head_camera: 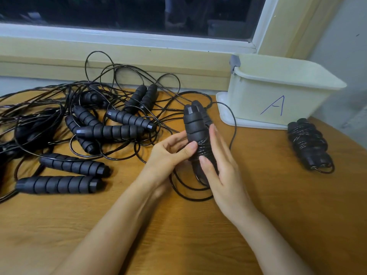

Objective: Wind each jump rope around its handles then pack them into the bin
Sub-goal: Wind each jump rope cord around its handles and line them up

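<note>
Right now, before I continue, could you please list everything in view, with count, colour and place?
bin: one, cream, blue letter A, back right
white lid: one, under the bin
unwound jump ropes: several, black, tangled at left
half-wound jump rope: one, black, centre, held
wound jump rope: one, black, right, near the bin
table: one, brown wood
window: one, white frame, behind
hands: two; left hand grips the half-wound jump rope, right hand touches its coil, fingers straight

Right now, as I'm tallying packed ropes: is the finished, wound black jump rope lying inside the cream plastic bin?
No, the wound black jump rope lies on the wooden table beside the cream plastic bin.
</note>
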Demonstrator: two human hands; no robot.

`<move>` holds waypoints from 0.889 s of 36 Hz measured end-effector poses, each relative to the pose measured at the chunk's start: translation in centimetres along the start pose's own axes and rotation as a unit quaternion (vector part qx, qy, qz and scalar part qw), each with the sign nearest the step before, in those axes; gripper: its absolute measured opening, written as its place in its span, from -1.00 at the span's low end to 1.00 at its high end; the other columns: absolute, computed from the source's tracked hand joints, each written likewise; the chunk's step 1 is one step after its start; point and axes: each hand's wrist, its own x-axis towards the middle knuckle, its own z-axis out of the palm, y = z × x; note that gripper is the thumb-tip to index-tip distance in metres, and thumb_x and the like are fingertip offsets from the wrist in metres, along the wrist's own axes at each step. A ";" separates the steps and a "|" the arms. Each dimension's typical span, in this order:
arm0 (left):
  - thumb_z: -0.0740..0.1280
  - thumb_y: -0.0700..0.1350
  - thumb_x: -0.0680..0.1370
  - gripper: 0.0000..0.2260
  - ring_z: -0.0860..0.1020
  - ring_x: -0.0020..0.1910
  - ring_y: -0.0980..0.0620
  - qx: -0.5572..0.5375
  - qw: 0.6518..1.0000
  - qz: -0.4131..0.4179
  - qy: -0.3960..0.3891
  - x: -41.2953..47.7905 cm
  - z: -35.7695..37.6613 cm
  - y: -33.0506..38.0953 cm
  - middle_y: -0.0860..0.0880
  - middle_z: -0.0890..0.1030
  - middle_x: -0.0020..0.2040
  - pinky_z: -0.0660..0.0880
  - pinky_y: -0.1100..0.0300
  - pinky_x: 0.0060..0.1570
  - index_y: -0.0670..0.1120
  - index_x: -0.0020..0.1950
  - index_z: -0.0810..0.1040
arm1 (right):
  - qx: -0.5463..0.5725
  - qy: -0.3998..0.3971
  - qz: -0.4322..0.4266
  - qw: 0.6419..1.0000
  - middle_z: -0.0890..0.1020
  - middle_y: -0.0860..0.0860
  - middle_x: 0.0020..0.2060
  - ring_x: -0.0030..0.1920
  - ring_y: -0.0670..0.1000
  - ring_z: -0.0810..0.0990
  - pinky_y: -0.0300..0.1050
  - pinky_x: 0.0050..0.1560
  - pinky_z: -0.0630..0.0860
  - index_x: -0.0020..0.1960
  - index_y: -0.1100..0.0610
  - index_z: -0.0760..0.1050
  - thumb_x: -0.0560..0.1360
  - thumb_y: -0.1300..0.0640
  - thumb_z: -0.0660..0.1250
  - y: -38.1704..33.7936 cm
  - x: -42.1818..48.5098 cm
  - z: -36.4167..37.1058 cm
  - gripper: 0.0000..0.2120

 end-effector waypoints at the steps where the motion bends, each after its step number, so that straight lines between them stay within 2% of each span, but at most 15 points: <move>1: 0.47 -0.12 0.35 -0.49 0.65 0.13 -0.07 0.005 1.000 0.006 0.018 0.0 0.1 0.0 -0.09 0.68 0.12 0.60 0.10 0.02 -0.12 0.30 0.55 | -0.012 0.010 -0.009 1.000 0.13 -0.06 0.58 0.56 -0.21 0.05 -0.42 0.46 0.05 0.58 0.00 0.01 0.65 0.09 0.13 0.1 0.0 0.2 -0.44; 5: 0.52 -0.06 0.26 -0.46 0.67 0.05 -0.03 0.031 0.996 0.035 0.071 0.0 0.5 -0.1 -0.04 0.71 0.02 0.60 0.21 -0.12 -0.11 0.22 0.57 | -0.041 0.047 -0.047 0.997 0.24 0.01 0.54 0.55 -0.15 0.15 -0.39 0.46 0.12 0.57 0.16 0.11 0.66 0.14 0.11 0.4 0.0 0.7 -0.50; 9: 0.50 -0.06 0.27 -0.50 0.68 -0.04 0.08 0.055 0.993 0.062 0.085 -0.1 0.5 0.1 0.05 0.72 -0.09 0.57 0.30 -0.20 -0.09 0.20 0.57 | 0.012 0.045 -0.021 0.999 0.27 -0.10 0.50 0.52 -0.21 0.19 -0.40 0.44 0.16 0.55 0.08 0.14 0.66 0.12 0.12 0.3 0.1 0.7 -0.53; 12: 0.48 -0.06 0.30 -0.49 0.68 -0.02 0.07 0.054 0.991 0.078 0.091 -0.3 0.5 0.1 0.03 0.72 -0.07 0.58 0.27 -0.18 -0.11 0.23 0.57 | 0.091 0.041 0.018 0.995 0.29 -0.22 0.45 0.48 -0.27 0.24 -0.43 0.39 0.23 0.53 -0.03 0.15 0.64 0.14 0.10 0.2 0.3 0.1 -0.53; 14: 0.49 -0.05 0.30 -0.45 0.67 0.02 0.05 0.059 0.990 0.086 0.097 -0.3 0.6 0.1 -0.01 0.72 -0.03 0.60 0.22 -0.12 -0.13 0.27 0.56 | 0.106 0.040 0.022 0.993 0.30 -0.20 0.47 0.49 -0.24 0.25 -0.38 0.41 0.24 0.52 -0.06 0.15 0.64 0.13 0.10 0.2 0.2 -0.2 -0.54; 16: 0.49 -0.04 0.29 -0.43 0.67 0.04 0.03 0.070 0.988 0.095 0.105 -0.4 0.7 -0.1 -0.02 0.72 -0.01 0.61 0.20 -0.10 -0.13 0.28 0.56 | 0.080 0.051 0.010 0.995 0.30 -0.10 0.51 0.52 -0.19 0.22 -0.31 0.46 0.21 0.52 -0.05 0.16 0.66 0.14 0.09 0.2 0.2 -0.2 -0.55; 20: 0.49 -0.01 0.28 -0.45 0.67 0.02 0.06 0.077 0.985 0.102 0.113 -0.5 0.9 -0.2 0.01 0.71 -0.04 0.60 0.23 -0.14 -0.11 0.25 0.58 | -0.013 0.072 -0.043 0.996 0.26 0.05 0.54 0.55 -0.11 0.19 -0.36 0.45 0.18 0.55 0.09 0.20 0.67 0.12 0.06 0.2 0.1 0.2 -0.55; 23: 0.47 -0.01 0.30 -0.50 0.66 -0.01 0.14 0.077 0.986 0.096 0.109 -0.6 1.1 -0.2 0.04 0.70 -0.05 0.58 0.30 -0.20 -0.10 0.22 0.59 | -0.037 0.050 -0.048 0.997 0.21 0.05 0.56 0.56 -0.08 0.17 -0.30 0.48 0.19 0.56 0.07 0.16 0.65 0.07 0.04 0.2 0.0 0.2 -0.52; 26: 0.45 -0.02 0.33 -0.62 0.67 -0.01 0.12 0.069 0.990 0.081 0.091 -0.8 1.3 -0.4 0.06 0.71 -0.05 0.58 0.29 -0.18 -0.04 0.12 0.60 | -0.056 0.034 -0.049 0.997 0.16 0.05 0.58 0.57 -0.06 0.14 -0.23 0.48 0.23 0.58 0.04 0.10 0.62 -0.01 0.14 0.1 -0.1 0.2 -0.44; 29: 0.46 -0.01 0.33 -0.64 0.68 -0.01 0.09 0.072 0.990 0.080 0.087 -0.8 1.5 -0.5 0.11 0.71 -0.06 0.60 0.26 -0.15 -0.02 0.10 0.60 | -0.104 0.047 -0.061 0.992 0.24 0.08 0.53 0.54 0.02 0.22 -0.05 0.47 0.32 0.59 0.11 0.15 0.58 -0.03 0.22 0.5 0.1 0.0 -0.37; 32: 0.47 0.01 0.30 -0.63 0.68 -0.01 0.00 0.083 0.989 0.083 0.087 -0.7 1.4 -0.5 0.03 0.71 -0.04 0.61 0.24 -0.16 0.02 0.09 0.59 | -0.123 0.052 -0.057 0.989 0.30 0.06 0.50 0.50 0.01 0.30 0.03 0.38 0.44 0.59 0.09 0.17 0.60 -0.03 0.17 1.0 0.3 -0.3 -0.41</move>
